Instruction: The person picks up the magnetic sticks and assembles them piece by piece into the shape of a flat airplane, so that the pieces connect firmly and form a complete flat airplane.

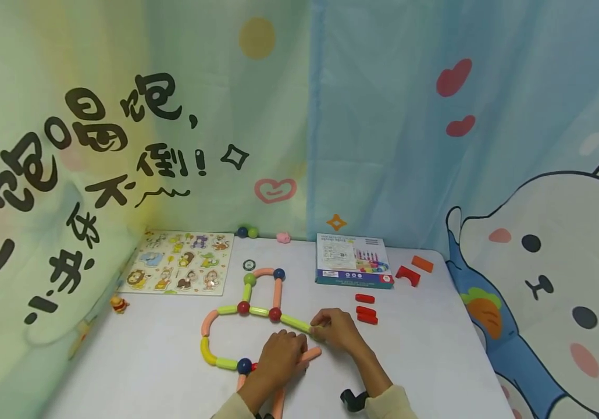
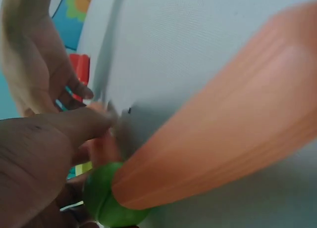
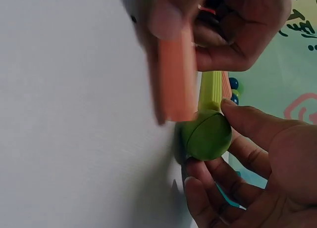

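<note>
My left hand (image 1: 282, 356) pinches a straight salmon building rod (image 3: 177, 84), whose free end points right. A green ball (image 2: 106, 193) sits by the left fingers, joined to a large salmon rod (image 2: 223, 114) that runs towards the viewer. My right hand (image 1: 337, 330) holds another green ball (image 3: 208, 135) between thumb and fingers, at the end of a yellow-green rod (image 1: 295, 323). That rod joins a red ball (image 1: 275, 315) of the flat figure on the table. A blue ball (image 1: 244, 366) lies left of my left hand, which hides part of the figure.
Several red blocks (image 1: 366, 311) lie right of my right hand. Behind stand a toy box (image 1: 354, 261) and an animal picture board (image 1: 176, 262). A small bear figure (image 1: 118, 304) is at the left edge. Printed curtains (image 1: 383, 116) border the white table (image 1: 425, 349).
</note>
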### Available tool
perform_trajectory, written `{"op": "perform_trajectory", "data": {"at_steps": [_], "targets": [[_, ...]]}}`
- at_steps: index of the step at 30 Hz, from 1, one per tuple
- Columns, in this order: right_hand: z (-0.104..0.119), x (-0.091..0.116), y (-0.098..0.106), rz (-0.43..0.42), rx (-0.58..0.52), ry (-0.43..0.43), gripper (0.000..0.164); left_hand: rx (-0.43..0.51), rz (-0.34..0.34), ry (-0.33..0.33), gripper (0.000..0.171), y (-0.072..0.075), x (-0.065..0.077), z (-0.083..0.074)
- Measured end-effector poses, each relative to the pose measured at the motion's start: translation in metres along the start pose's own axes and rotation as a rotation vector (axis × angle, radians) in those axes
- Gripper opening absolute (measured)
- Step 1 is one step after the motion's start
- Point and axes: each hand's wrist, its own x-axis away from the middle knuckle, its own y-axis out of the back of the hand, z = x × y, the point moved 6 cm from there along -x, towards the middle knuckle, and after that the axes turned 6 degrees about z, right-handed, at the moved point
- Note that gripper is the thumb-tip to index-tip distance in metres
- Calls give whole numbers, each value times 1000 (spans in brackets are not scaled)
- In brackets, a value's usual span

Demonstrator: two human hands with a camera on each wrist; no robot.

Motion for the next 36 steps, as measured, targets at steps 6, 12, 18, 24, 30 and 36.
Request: {"op": "perform_trajectory", "data": {"at_steps": [6,12,18,24,30,36], "targets": [[1,6,-4,-16,14,-15,9,45,-93,62,25,1,6,10],[-2,7,-5,-47,27,-30,10,61,-111,77,24,0,7,13],[-10,7,6,-131,29,-4,11,53,-145,66,26,3,6,13],[-36,5,52,-396,121,-63,22,49,-206,17,42,14,-3,5],[-69,-8,88,-445,234,-178,35,89,-137,-46,46,11,-19,-3],[-78,-26,92,-330,207,-218,28,100,-117,-45,44,5,-30,-7]]}}
